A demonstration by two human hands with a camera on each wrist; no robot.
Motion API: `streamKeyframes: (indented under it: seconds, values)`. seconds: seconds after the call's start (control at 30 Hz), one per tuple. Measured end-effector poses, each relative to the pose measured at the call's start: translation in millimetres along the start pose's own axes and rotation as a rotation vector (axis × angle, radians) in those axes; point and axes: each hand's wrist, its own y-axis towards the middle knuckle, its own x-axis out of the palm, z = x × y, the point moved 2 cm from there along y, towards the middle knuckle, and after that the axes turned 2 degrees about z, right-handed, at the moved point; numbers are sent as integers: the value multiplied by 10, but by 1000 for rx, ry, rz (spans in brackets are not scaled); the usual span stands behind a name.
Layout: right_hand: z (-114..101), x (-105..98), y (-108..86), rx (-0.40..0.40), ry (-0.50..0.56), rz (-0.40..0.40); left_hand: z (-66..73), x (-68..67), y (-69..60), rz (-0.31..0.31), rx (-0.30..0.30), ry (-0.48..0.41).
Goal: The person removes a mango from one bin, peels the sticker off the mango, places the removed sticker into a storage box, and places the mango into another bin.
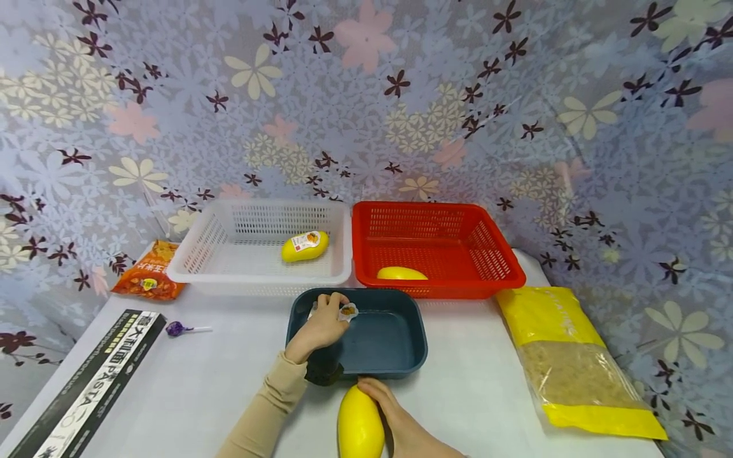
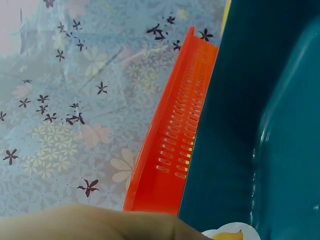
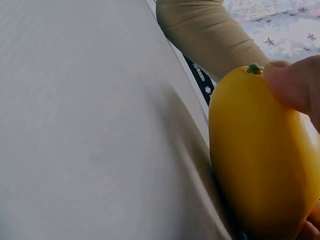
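Observation:
My left hand (image 1: 323,326) reaches into the dark blue tray (image 1: 420,331), its fingers bent over a small item (image 1: 348,312) with a clear, white-edged wrapper. In the left wrist view the item (image 2: 234,235) shows a yellow picture, partly cut off at the bottom. In front of the tray, my right hand (image 1: 401,420) grips a yellow mango-like fruit (image 1: 361,425). The right wrist view shows the thumb near the green stem of the fruit (image 3: 260,150) and fingertips at its lower side. A dark object (image 1: 324,373) lies by the tray's front left corner, partly hidden.
Behind the tray stand a white basket (image 1: 258,278) with a labelled yellow fruit (image 1: 305,247) and a red basket (image 1: 441,289) with another (image 1: 402,273). An orange snack bag (image 1: 151,270), pasta box (image 1: 94,381) and lollipop (image 1: 176,329) are left; a yellow bag (image 1: 572,362) lies right.

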Motion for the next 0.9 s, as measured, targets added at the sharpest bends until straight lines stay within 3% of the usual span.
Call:
streamKeyframes:
  seconds: [0.23, 0.37, 0.5, 0.7, 0.77, 0.9]
  values:
    - [5, -57, -46, 46, 15, -21, -1, 76, 12, 13, 24, -38]
    - [-2, -69, -60, 20, -10, -7, 26, 79, 28, -9, 69, -67]
    - [-43, -74, -41, 76, -19, -19, -13, 16, 75, -38, 111, -35]
    - [-82, -44, -7, 136, -8, -14, -151, -120, 128, -122, 151, -86]
    - [-65, -24, -7, 124, -12, 0, -168, -149, 125, -131, 163, -91]
    - [-24, 22, 15, -15, -52, 29, -148, -185, 87, -120, 154, -95]
